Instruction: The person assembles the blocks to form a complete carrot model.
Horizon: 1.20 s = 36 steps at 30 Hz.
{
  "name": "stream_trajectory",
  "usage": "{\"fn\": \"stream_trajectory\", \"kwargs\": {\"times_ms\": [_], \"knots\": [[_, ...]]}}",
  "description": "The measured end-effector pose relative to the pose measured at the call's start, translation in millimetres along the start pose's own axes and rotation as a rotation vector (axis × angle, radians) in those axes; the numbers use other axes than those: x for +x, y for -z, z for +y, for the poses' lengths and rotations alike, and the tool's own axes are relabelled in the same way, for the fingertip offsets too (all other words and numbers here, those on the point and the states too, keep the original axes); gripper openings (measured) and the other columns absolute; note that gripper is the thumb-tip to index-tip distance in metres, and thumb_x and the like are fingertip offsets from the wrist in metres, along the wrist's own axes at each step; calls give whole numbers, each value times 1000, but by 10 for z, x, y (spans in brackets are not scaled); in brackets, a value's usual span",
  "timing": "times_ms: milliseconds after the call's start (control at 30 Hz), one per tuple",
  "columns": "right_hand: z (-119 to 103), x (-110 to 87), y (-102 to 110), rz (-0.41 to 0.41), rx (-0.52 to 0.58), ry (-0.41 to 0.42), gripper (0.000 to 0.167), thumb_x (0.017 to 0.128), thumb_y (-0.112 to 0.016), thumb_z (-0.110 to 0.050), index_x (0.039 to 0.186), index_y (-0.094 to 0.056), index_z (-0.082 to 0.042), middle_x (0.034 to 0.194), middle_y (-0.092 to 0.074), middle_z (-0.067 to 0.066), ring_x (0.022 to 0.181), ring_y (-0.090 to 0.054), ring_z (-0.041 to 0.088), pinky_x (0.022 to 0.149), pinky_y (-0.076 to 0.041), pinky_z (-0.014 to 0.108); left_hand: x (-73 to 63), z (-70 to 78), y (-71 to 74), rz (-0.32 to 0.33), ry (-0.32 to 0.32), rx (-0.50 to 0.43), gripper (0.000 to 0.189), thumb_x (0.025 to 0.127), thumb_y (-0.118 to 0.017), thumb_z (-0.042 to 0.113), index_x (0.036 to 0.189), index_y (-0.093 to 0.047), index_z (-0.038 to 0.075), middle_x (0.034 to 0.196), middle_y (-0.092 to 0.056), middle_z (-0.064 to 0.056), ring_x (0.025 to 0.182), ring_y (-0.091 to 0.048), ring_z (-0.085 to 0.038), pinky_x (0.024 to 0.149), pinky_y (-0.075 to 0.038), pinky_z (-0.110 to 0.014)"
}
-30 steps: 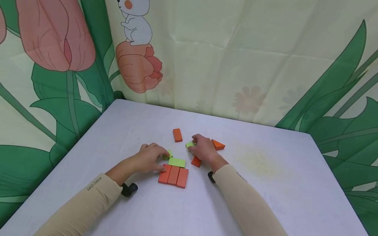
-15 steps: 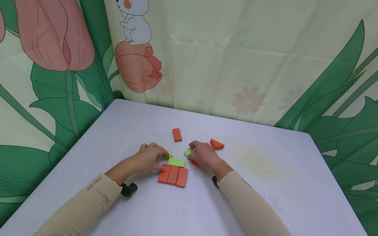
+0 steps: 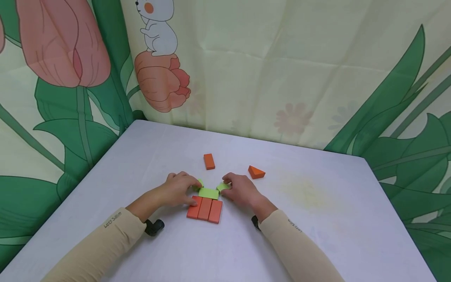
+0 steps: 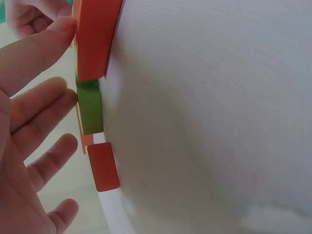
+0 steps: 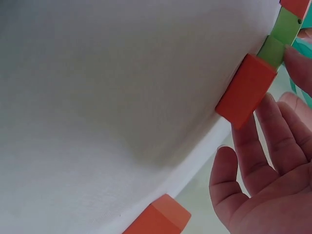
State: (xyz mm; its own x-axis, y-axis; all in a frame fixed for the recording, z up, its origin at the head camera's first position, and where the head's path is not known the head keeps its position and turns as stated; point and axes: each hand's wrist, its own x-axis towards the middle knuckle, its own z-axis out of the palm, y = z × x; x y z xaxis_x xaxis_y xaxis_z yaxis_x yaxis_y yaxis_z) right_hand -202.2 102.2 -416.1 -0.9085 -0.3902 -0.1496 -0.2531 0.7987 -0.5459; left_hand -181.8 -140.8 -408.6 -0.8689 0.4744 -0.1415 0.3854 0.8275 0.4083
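My left hand (image 3: pixel 177 190) was spread, thumb on the leftmost of three red blocks (image 3: pixel 205 209), fingertips at a green block (image 4: pixel 90 113). A green bar (image 3: pixel 208 194) lay between my hands, an orange block (image 3: pixel 209 161) beyond. My right hand (image 3: pixel 242 191) pinched a green piece (image 3: pixel 222 187) near a red brick (image 5: pixel 246 91); an orange wedge (image 3: pixel 256 172) lay beyond its fingers.

Row blks. (image 3: pixel 205 208) are orange-red, rect. blk. (image 3: pixel 208 193) is lt. green; sleeves (image 3: pixel 88 250) are beige w/ dk. letters (image 3: pixel 112 219); backdrop (image 3: pixel 239 82) is cream w/ pink tulips (image 3: pixel 63 47).

A smooth, matt finish is shown by the blocks (image 3: pixel 205 208) and worktop (image 3: pixel 334 203); creased cloth is seen in the backdrop (image 3: pixel 239 98).
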Motion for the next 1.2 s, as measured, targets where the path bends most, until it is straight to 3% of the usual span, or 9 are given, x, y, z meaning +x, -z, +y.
{"fn": "stream_trajectory", "kwargs": {"times_ms": [333,533,767,1000,1100,1200], "knots": [[1,-34,2,19,-7,10,47,92,-73,-22,134,-60,-7,123,-66,6,111,-61,23,96,-49,39,4,3,0,5,-11,10,49,78,-87,29,122,-70,15,118,-67,6,122,-48,-26,99,-30,-59],[68,-113,41,18,-24,-44,48,91,-73,-21,135,-59,-7,126,-64,6,114,-60,25,96,-50,41,13,8,-9,0,8,-1,50,79,-87,29,123,-70,15,119,-66,5,124,-47,-26,100,-29,-58],[179,-193,108,9,-55,-88,50,88,-77,-18,134,-60,-6,114,-64,5,102,-59,22,90,-52,39,13,8,1,1,25,1,50,79,-87,29,124,-69,16,119,-66,6,124,-46,-26,101,-29,-58],[198,-224,151,42,-46,-96,53,89,-74,-11,138,-56,-5,131,-61,8,116,-58,28,97,-50,44,13,5,-9,-2,25,-2,50,79,-87,29,124,-69,15,120,-66,6,124,-46,-26,101,-29,-57],[198,-223,147,31,-34,-101,57,87,-78,-15,138,-56,-4,125,-62,7,109,-58,26,93,-51,42,11,9,-11,-1,23,-5,50,79,-87,30,124,-69,15,120,-66,6,124,-47,-25,100,-29,-58],[211,-230,140,12,-22,-117,51,89,-75,-14,136,-58,-6,118,-64,5,106,-58,24,91,-52,40,8,14,-12,-1,20,-8,50,79,-87,29,124,-69,15,120,-66,5,124,-47,-25,100,-29,-58]]}}
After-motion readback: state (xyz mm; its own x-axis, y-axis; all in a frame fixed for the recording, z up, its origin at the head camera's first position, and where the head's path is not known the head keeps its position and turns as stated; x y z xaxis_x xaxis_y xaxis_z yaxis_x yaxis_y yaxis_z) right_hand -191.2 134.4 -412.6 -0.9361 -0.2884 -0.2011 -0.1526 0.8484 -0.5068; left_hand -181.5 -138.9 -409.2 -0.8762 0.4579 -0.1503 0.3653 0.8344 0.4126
